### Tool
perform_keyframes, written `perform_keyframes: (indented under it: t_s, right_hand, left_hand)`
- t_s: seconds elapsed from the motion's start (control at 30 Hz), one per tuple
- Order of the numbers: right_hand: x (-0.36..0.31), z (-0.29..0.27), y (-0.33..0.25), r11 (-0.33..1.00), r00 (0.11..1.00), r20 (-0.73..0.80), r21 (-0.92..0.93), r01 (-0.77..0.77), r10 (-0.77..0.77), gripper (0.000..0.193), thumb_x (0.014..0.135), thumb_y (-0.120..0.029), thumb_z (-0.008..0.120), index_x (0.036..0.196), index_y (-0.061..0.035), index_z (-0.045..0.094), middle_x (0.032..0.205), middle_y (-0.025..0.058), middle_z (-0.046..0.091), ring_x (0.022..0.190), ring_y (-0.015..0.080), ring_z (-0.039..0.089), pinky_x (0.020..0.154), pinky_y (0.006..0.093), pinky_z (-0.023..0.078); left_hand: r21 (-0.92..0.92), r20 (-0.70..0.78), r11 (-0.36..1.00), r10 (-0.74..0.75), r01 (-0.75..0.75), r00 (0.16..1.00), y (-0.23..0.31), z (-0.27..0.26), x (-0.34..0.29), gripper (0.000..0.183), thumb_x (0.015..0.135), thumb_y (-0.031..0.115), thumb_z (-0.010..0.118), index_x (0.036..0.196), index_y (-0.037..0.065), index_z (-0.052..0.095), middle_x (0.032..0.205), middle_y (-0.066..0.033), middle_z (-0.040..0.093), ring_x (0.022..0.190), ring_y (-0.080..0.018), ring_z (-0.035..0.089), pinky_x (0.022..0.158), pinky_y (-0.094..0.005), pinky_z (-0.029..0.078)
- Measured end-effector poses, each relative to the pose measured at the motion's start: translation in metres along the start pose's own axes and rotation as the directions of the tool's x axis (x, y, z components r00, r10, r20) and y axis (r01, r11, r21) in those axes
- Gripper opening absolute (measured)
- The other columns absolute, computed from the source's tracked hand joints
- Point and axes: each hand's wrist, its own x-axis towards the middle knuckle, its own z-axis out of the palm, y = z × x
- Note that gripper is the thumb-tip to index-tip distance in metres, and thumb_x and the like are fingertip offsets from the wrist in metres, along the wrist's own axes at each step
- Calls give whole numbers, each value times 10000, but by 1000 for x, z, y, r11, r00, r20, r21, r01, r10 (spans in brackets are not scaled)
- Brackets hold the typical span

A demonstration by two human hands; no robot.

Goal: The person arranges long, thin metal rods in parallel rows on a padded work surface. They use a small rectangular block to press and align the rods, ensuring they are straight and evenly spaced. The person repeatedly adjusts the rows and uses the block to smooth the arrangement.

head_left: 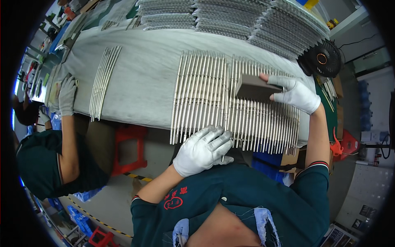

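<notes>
Two side-by-side groups of slim, shiny metal rods (197, 90) lie on the cloth-covered table in front of me. My right hand (297, 93), in a white glove with bare thumb and fingertip showing, grips a dark grey-brown rectangular block (256, 87) over the right group. At the near ends of the rods is my left hand (204, 150), in a white glove with greyed fingertips. Its fingers curl around one rod between the groups, whose near end pokes out below them. Most of that grip is hidden by the glove.
Stacks of rods in clear plastic wrapping (230, 20) line the table's far side, with a black fan (323, 59) at the right. Left of me, a co-worker's gloved hand (67, 94) rests near a small rod bundle (105, 82). A red stool (129, 150) stands below.
</notes>
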Motion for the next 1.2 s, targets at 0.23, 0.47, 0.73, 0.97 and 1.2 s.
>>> perform_keyframes:
  t_s: [0.23, 0.47, 0.73, 0.97, 1.2]
  right_hand:
    - [62, -34, 32, 823, 930, -368, -529, -207, -4, 652, 894, -190, 700, 1497, -344, 503, 1377, 34, 629, 1107, 228, 680, 1021, 357, 510]
    - [75, -37, 55, 595, 931, -360, -763, -252, -66, 657, 877, -195, 734, 1472, -371, 517, 1299, 16, 635, 1127, 272, 646, 959, 396, 546]
    - [75, -25, 80, 480, 755, -470, -845, -236, -456, 662, 777, -236, 809, 1396, -280, 580, 1151, 5, 674, 935, 272, 687, 758, 443, 568]
    - [24, -25, 95, 627, 645, -561, -763, -159, -519, 693, 780, -224, 809, 1423, -169, 557, 1471, 53, 531, 1295, 273, 556, 1045, 391, 484]
    - [-62, 25, 76, 915, 917, -351, -402, 34, -188, 833, 862, -553, 689, 1500, -71, 456, 1539, 183, 433, 1431, 376, 406, 1196, 496, 310]
  left_hand:
    - [108, 350, 989, -132, 100, 927, -1, -11, 9, 828, 763, 607, 720, 1411, 121, 551, 1396, -110, 582, 1304, -329, 537, 1145, -518, 360]
    - [200, 331, 974, -173, 110, 928, 0, -7, 13, 760, 798, 563, 715, 1406, 138, 551, 1381, -92, 586, 1292, -313, 545, 1145, -483, 371]
    - [196, 233, 978, -116, 71, 965, -5, 4, 9, 692, 766, 506, 763, 1342, 153, 611, 1306, -68, 634, 1218, -281, 594, 1079, -455, 453]
    - [322, 115, 912, -304, 254, 946, -41, -41, 23, 710, 809, 490, 748, 1371, 90, 581, 1329, -195, 628, 1217, -379, 594, 1047, -506, 460]
    - [468, -45, 749, -511, 470, 859, -87, -32, 17, 508, 900, 378, 706, 1258, 22, 657, 1239, -213, 682, 1192, -349, 637, 970, -445, 513]
